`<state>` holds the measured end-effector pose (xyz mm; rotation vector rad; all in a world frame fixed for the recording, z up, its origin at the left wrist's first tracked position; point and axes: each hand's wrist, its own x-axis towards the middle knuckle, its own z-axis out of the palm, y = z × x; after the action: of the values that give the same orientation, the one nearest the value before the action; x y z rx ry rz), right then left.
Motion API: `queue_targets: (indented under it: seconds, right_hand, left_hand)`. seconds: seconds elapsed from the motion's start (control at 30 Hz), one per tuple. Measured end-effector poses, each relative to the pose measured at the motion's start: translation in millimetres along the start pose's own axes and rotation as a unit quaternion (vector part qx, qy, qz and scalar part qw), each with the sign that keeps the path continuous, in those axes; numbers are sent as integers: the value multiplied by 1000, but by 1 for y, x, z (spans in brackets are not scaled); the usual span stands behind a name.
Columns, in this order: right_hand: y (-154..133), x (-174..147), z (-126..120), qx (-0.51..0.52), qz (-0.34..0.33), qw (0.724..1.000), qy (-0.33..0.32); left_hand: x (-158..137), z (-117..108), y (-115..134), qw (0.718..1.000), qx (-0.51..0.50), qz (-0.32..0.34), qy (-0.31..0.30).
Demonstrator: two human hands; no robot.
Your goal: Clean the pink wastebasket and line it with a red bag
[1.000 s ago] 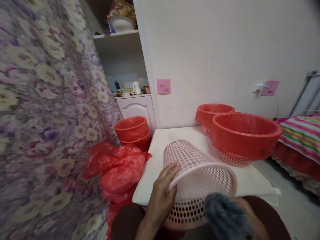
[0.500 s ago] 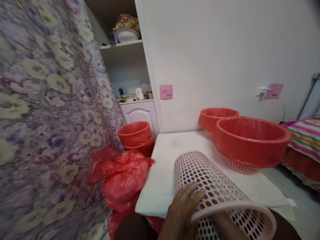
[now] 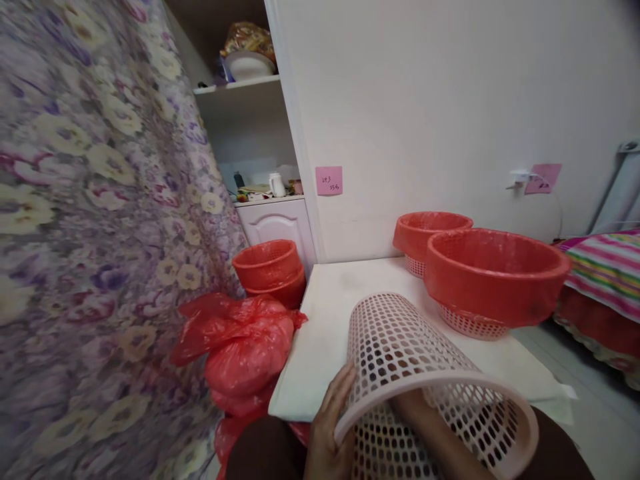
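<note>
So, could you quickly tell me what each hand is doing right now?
Left hand: holding the rim of the pink perforated basket, which lies on its side.
Right hand: reaching inside that basket; grip cannot be told.

The left hand is bare, with no ring, watch or glove on the part that shows, and no sleeve reaches its wrist. The right forearm is likewise uncovered (seen only through pale mesh, its hand hidden). Dark brown cloth covers the lap at the bottom edge, plain and without pattern
</note>
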<state>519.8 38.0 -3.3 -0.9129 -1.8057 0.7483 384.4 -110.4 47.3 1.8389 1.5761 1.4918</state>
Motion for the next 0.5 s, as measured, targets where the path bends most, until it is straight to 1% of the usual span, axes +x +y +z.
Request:
queue_targets:
  seconds: [0.07, 0.13, 0.2, 0.23, 0.3, 0.37, 0.4, 0.43, 0.5]
  right_hand:
    - [11, -23, 1, -21, -6, 999, -24]
    - [24, -54, -3, -54, -23, 996, -66]
    - [36, -86, -7, -98, -57, 983, -142]
    - [41, -99, -10, -109, -62, 977, -175]
    - [47, -114, -14, -97, -38, 970, -220]
    - [45, -111, -22, -47, 1, 974, -220]
    - [42, -103, -27, -19, 11, 979, -205]
    - [38, -90, -33, 7, 16, 984, -178]
    - [26, -58, -44, 47, 43, 994, -85]
  left_hand:
    - [2, 2, 2, 1000, 8, -3, 3]
    - [4, 3, 4, 1000, 21, -6, 5]
    - [6, 4, 7, 1000, 28, 0, -8]
    - [7, 3, 8, 999, 30, 4, -17]
    - [8, 3, 10, 999, 33, 6, -29]
    - [10, 2, 11, 999, 35, -3, -32]
    - [11, 2, 13, 999, 35, -14, -32]
    - [13, 1, 14, 999, 33, -23, -32]
    - [15, 2, 17, 998, 28, -36, -36]
